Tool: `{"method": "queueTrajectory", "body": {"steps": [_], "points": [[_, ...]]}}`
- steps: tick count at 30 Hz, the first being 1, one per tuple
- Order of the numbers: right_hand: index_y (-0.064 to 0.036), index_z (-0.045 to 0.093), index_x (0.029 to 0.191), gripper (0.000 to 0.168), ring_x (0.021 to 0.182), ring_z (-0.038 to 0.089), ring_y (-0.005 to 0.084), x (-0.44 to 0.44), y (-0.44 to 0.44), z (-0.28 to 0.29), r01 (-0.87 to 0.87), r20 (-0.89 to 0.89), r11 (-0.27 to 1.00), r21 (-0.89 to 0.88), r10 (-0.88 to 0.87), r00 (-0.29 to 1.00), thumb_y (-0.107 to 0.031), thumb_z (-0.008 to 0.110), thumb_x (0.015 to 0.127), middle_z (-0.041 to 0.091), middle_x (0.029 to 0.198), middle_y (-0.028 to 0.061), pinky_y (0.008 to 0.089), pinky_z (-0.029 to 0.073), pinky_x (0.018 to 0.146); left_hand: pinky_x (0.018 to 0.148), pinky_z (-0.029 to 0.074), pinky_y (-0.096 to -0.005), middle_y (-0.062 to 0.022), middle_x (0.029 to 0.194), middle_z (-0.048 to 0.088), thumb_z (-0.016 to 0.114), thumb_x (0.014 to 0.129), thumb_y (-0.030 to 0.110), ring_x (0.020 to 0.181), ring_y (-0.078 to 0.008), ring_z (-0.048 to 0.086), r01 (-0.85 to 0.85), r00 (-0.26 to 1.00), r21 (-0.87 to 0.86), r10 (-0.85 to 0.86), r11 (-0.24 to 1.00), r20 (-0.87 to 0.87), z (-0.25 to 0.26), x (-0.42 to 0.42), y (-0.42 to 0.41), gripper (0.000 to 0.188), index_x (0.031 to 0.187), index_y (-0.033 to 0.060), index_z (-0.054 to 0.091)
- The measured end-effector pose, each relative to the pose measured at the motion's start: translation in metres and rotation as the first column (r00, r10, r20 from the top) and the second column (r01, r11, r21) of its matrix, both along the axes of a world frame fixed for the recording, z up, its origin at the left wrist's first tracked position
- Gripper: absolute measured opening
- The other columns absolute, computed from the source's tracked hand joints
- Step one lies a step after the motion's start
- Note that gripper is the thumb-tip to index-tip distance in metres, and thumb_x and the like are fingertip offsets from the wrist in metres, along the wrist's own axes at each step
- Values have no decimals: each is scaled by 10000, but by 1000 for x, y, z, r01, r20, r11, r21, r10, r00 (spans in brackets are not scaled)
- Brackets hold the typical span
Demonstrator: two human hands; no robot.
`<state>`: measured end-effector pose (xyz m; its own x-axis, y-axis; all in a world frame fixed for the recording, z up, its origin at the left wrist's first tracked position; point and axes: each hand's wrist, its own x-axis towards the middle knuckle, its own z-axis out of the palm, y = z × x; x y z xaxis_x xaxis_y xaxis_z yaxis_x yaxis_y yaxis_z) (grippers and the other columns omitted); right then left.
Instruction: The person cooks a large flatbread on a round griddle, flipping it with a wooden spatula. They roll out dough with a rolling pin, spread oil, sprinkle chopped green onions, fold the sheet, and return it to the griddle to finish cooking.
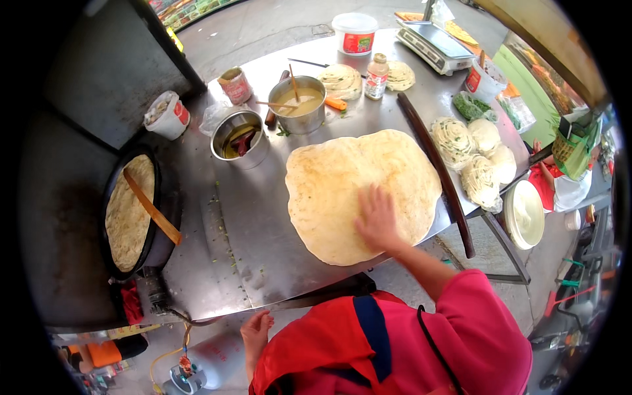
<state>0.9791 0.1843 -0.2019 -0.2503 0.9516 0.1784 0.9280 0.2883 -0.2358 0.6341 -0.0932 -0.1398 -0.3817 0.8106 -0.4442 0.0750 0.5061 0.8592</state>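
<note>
A wide, flat sheet of rolled dough (326, 197) lies on the metal table, its top smeared with a thin oily, brownish coating. My right hand (377, 215) rests palm down on its near right part, fingers spread and somewhat blurred. Below the table's front edge, my left hand (256, 330) hangs beside my body with curled fingers, and nothing shows in it. Along the sheet's right side lies a long dark wooden rolling pin (434, 168), its near end sticking out past the table edge. Beyond the sheet stands a steel pot of pale batter-like paste (298, 106) with sticks in it.
At left, a round pan (106, 217) holds a flatbread under a wooden spatula (153, 207). A steel pot with oil (247, 158) stands nearby. Coiled dough pieces (452, 143) sit at right, below a scale (437, 47). A gas cylinder (217, 360) stands under the table.
</note>
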Motion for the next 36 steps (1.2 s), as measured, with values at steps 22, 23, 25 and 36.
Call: {"method": "queueTrajectory", "body": {"steps": [22,23,25,36], "points": [[-82,353,1535,673,1474,246,420,119,-13,3,247,23,924,291,-265,964,-301,581,941,281,1567,291,565,155,1196,755,520,-248,-44,888,720,652,970,157,818,-90,645,234,964,46,-226,971,-143,30,-10,30,227,1116,-11,702],[-60,296,1556,712,1491,216,414,128,-13,-14,237,89,946,222,-262,961,-312,575,951,245,1592,276,555,138,1205,740,516,-242,-32,885,721,659,968,161,805,-78,635,252,951,70,-233,965,-201,27,-22,30,221,1113,1,706],[-47,253,1568,741,1501,186,423,135,-14,-30,306,49,946,103,-313,949,-333,564,959,202,1611,273,553,131,1209,722,508,-235,-11,877,716,664,967,167,788,-62,612,246,950,120,-214,962,-229,34,-32,43,218,1110,9,710],[-91,449,1492,700,1221,512,377,42,11,59,357,352,919,168,-394,849,-501,578,939,542,1346,204,595,286,1100,763,519,-237,-24,919,729,678,967,183,836,-65,632,223,973,301,-191,927,-133,51,-186,8,253,1149,10,709]]}}
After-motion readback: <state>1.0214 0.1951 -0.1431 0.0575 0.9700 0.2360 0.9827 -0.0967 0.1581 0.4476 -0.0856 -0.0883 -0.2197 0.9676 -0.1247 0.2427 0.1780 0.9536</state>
